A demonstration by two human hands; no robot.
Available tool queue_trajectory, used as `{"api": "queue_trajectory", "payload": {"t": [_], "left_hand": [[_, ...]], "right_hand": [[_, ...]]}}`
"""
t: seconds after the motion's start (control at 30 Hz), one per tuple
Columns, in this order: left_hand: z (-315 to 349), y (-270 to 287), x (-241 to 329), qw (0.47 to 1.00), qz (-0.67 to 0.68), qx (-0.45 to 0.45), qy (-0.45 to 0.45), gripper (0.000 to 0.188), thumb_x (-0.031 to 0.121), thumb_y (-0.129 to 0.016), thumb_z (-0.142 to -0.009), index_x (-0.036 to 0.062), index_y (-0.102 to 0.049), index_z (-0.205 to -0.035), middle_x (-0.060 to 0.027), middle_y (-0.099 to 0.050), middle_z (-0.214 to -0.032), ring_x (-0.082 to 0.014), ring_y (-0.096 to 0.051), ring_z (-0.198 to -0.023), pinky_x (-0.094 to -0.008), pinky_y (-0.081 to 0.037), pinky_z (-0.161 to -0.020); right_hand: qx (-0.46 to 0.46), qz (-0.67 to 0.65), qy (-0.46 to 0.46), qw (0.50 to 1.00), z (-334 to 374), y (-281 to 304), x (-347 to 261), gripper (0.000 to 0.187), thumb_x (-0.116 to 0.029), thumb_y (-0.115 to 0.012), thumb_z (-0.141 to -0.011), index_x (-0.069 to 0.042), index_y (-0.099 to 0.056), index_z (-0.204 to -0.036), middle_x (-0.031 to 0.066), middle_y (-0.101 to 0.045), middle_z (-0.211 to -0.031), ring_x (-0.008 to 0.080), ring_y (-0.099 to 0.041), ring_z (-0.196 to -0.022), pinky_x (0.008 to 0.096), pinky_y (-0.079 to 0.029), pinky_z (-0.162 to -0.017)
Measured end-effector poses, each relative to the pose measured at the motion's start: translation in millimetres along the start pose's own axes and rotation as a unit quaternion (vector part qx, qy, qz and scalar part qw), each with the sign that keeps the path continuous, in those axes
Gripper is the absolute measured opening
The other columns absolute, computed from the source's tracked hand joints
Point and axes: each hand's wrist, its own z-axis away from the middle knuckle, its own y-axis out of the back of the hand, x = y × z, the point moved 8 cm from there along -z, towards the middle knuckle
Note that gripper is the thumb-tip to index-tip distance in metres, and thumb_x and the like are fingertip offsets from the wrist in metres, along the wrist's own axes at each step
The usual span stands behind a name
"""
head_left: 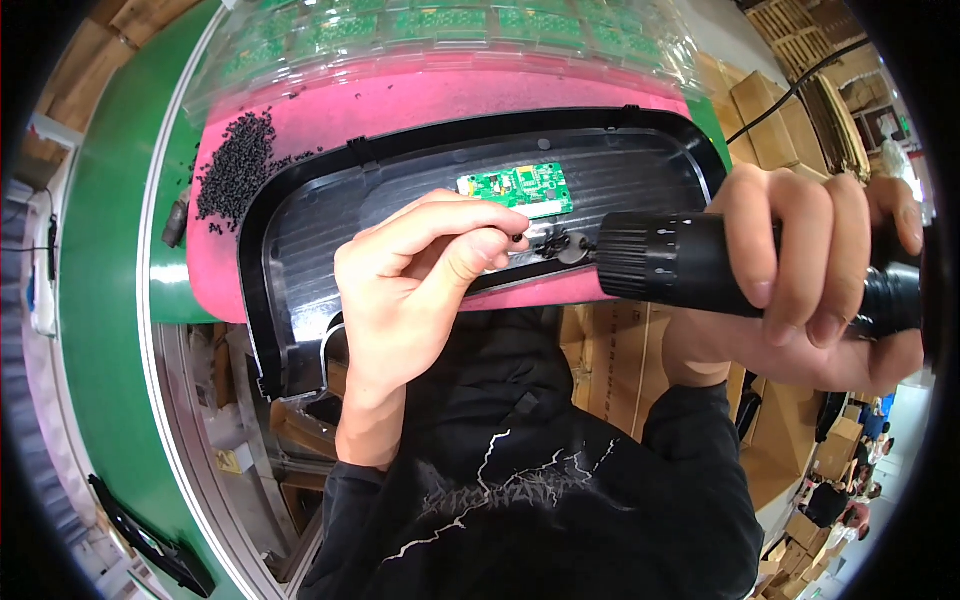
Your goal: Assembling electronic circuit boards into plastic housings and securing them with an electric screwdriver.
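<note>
My right hand is wrapped around a black electric screwdriver, held nearly level with its tip toward the left. Thumb and index finger of my left hand pinch a small black screw. Just beyond those fingertips, a green circuit board lies inside a curved black plastic housing. Between the pinched screw and the screwdriver tip sit several small dark screws in a cluster. My left hand covers part of the housing.
A pink mat lies under the housing. At its left is a heap of small black screws. Clear plastic trays with green circuit boards stand along the far side. On the green surface at lower left rests a black plastic part. Cardboard boxes stand at right.
</note>
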Motion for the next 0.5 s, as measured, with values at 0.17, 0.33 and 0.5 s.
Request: {"api": "queue_trajectory", "payload": {"t": [0.17, 0.33, 0.5], "left_hand": [[2, -3, -3, 1.0, 0.007, -0.016, 0.001, 0.013, -0.005, -0.067, -0.089, -0.0059, -0.071, -0.101, -0.0127, -0.07, -0.095, -0.0156, -0.068, -0.082, -0.0244, -0.055, -0.072], [3, -1, -7, 0.998, 0.059, -0.003, 0.033, 0.016, -0.004, -0.067, -0.089, -0.006, -0.071, -0.104, -0.0134, -0.07, -0.097, -0.0163, -0.069, -0.083, -0.0254, -0.056, -0.074], [5, 2, -15, 0.99, 0.131, 0.0, 0.049, 0.018, -0.003, -0.068, -0.089, -0.0062, -0.07, -0.107, -0.0139, -0.071, -0.099, -0.0176, -0.07, -0.086, -0.0263, -0.057, -0.075]], "right_hand": [[-0.002, 0.025, -0.03, 0.999, -4, 9, -13, 0.038, -0.038, -0.063, -0.078, -0.011, -0.058, -0.105, -0.0075, -0.054, -0.059, 0.0047, -0.054, -0.048, 0.0211, -0.045, -0.053], [-0.058, 0.059, -0.097, 0.992, -6, 1, -8, 0.04, -0.039, -0.064, -0.077, -0.012, -0.057, -0.106, -0.0069, -0.055, -0.061, 0.0055, -0.056, -0.05, 0.0223, -0.046, -0.055], [-0.076, 0.062, -0.107, 0.989, -3, 0, -5, 0.043, -0.04, -0.066, -0.076, -0.012, -0.055, -0.107, -0.0059, -0.057, -0.064, 0.007, -0.057, -0.053, 0.0248, -0.048, -0.058]]}}
